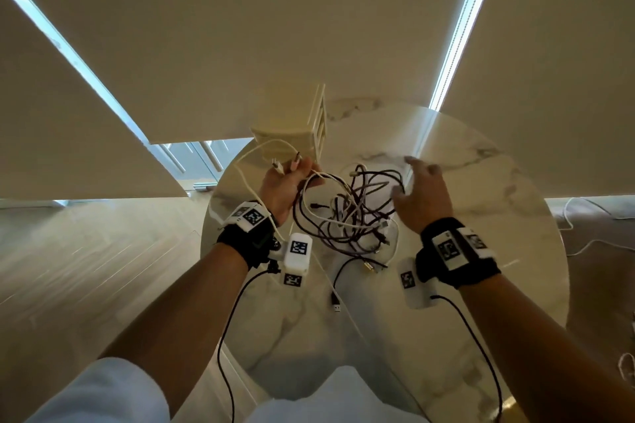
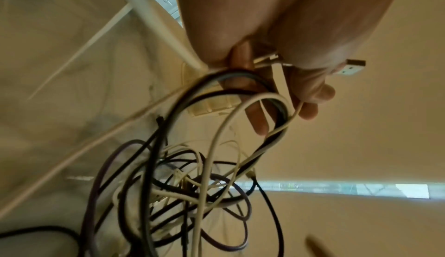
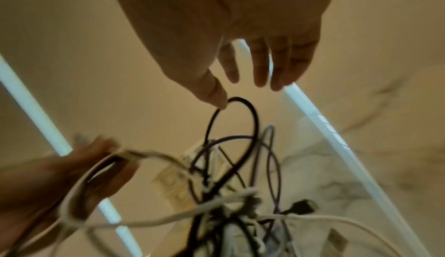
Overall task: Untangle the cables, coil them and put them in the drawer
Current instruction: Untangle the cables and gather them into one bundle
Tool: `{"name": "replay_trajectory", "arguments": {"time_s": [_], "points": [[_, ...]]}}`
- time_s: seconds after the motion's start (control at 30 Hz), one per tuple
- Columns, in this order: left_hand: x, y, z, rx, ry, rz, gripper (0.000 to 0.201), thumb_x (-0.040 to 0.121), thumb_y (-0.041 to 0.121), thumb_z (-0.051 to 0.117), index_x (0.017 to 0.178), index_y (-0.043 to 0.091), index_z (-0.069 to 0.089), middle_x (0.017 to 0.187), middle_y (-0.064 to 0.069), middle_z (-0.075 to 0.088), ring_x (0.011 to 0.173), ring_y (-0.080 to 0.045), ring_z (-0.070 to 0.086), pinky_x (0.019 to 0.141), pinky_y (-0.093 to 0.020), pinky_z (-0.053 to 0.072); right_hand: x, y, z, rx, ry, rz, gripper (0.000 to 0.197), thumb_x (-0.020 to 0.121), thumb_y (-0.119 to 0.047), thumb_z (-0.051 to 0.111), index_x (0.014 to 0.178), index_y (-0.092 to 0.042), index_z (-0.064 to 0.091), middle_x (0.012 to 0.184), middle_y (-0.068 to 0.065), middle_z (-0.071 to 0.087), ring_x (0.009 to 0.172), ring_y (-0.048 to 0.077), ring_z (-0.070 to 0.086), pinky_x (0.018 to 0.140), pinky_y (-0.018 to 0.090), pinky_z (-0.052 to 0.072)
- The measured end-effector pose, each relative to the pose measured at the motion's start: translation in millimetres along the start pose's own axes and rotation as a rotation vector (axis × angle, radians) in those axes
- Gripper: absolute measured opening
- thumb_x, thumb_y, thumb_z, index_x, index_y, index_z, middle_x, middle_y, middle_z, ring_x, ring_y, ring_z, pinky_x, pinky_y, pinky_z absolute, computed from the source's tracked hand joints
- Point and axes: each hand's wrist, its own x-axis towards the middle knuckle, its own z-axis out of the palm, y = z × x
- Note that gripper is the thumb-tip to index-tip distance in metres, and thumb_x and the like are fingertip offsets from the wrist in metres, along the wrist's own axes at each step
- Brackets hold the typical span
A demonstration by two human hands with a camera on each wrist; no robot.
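The tangled clump of white, black and purple cables [image 1: 350,213] hangs between both hands above the round marble table [image 1: 481,182]. The left hand [image 1: 285,187] grips several loops and plugs; the right hand [image 1: 421,194], fingers spread, is nearest the dark loop [image 3: 237,120].

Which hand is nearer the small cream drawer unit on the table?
Left. The left hand holds cable ends just in front of the drawer unit; the right hand hovers farther right, over the cable tangle.
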Motion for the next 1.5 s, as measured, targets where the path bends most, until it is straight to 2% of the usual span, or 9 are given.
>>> {"name": "replay_trajectory", "arguments": {"time_s": [0.13, 0.3, 0.6, 0.8, 0.97, 1.1, 1.33, 1.4, 1.5], "points": [[-11.8, -9.0, 17.0, 0.071, -0.155, 0.028, 0.025, 0.095, 0.011, 0.052, 0.078, -0.003, 0.063, 0.073, -0.009, 0.07, 0.07, -0.019, 0.069, 0.077, -0.03, 0.058, -12.4, -29.8, 30.9, -0.062, -0.192, -0.275, 0.036, 0.086, -0.028, 0.064, 0.12, -0.021, 0.058, 0.113, 0.005, 0.059, 0.099, 0.022, 0.059, 0.085, 0.035, 0.05], [-13.7, 0.8, 22.7, -0.081, -0.158, 0.025, 0.03, 0.098, 0.012, 0.046, 0.075, 0.002, 0.063, 0.07, -0.005, 0.071, 0.069, -0.016, 0.07, 0.082, -0.032, 0.057, -0.2, -22.4, 33.4, -0.045, -0.168, -0.138, 0.014, 0.087, -0.03, 0.061, 0.097, -0.021, 0.065, 0.091, 0.006, 0.07, 0.086, 0.026, 0.065, 0.071, 0.032, 0.051], [-0.3, 6.5, 18.3, 0.142, 0.263, 0.013, 0.021, 0.092, 0.017, 0.061, 0.072, 0.013, 0.065, 0.07, 0.0, 0.065, 0.054, -0.005, 0.062, 0.057, -0.019, 0.051, 4.8, -21.1, -6.0, 0.196, -0.28, -0.112, 0.006, 0.084, -0.023, 0.068, 0.084, -0.018, 0.073, 0.075, -0.002, 0.069, 0.066, 0.009, 0.061, 0.066, 0.026, 0.049], [-11.1, -14.4, 26.8, 0.33, 0.283, -0.082, 0.024, 0.091, 0.021, 0.061, 0.068, 0.016, 0.061, 0.072, -0.005, 0.064, 0.055, -0.01, 0.051, 0.054, -0.022, 0.037, -14.5, -41.9, -14.2, 0.249, -0.457, -0.168, 0.015, 0.091, -0.024, 0.061, 0.087, -0.018, 0.073, 0.077, -0.003, 0.069, 0.072, 0.009, 0.062, 0.07, 0.023, 0.05], [-17.8, 0.8, 31.4, 0.109, 0.217, -0.102, 0.022, 0.097, 0.019, 0.052, 0.08, 0.008, 0.059, 0.081, -0.014, 0.064, 0.054, -0.013, 0.062, 0.032, -0.013, 0.033, -19.7, -35.2, -4.6, 0.237, -0.624, -0.123, 0.024, 0.096, -0.024, 0.053, 0.078, -0.019, 0.069, 0.073, -0.004, 0.064, 0.067, 0.008, 0.056, 0.063, 0.018, 0.044], [-25.7, 15.2, 28.8, -0.037, 0.103, -0.06, 0.018, 0.099, 0.012, 0.048, 0.095, -0.002, 0.057, 0.105, -0.03, 0.06, 0.093, -0.039, 0.06, 0.033, -0.009, 0.035, -9.9, -17.6, -7.4, 0.36, -0.462, 0.035, 0.033, 0.1, -0.021, 0.045, 0.081, -0.009, 0.068, 0.074, 0.006, 0.059, 0.062, 0.013, 0.049, 0.054, 0.018, 0.038], [-22.5, 0.7, 27.2, -0.231, 0.121, -0.122, 0.022, 0.1, 0.02, 0.045, 0.082, 0.01, 0.053, 0.088, -0.008, 0.069, 0.07, -0.019, 0.072, 0.031, -0.015, 0.022, -0.3, -15.7, -4.1, 0.358, -0.346, 0.091, 0.031, 0.098, -0.014, 0.044, 0.085, 0.004, 0.065, 0.072, 0.01, 0.055, 0.063, 0.019, 0.051, 0.051, 0.019, 0.042], [-24.8, -0.7, 27.8, -0.246, 0.12, -0.128, 0.021, 0.101, 0.023, 0.043, 0.088, 0.009, 0.052, 0.083, -0.006, 0.071, 0.071, -0.02, 0.073, 0.032, -0.015, 0.022, 2.0, -11.9, -0.1, 0.229, -0.285, 0.045, 0.025, 0.097, -0.016, 0.044, 0.085, -0.01, 0.064, 0.077, 0.005, 0.058, 0.074, 0.022, 0.056, 0.066, 0.02, 0.05], [-31.5, 4.7, 35.5, -0.204, 0.068, -0.133, 0.019, 0.101, 0.025, 0.043, 0.094, 0.009, 0.05, 0.086, -0.006, 0.071, 0.071, -0.019, 0.073, 0.032, -0.014, 0.023, -10.1, -21.4, 7.4, -0.045, -0.092, -0.179, 0.017, 0.095, -0.035, 0.048, 0.101, -0.027, 0.062, 0.096, -0.002, 0.057, 0.093, 0.018, 0.056, 0.093, 0.042, 0.043]]}}
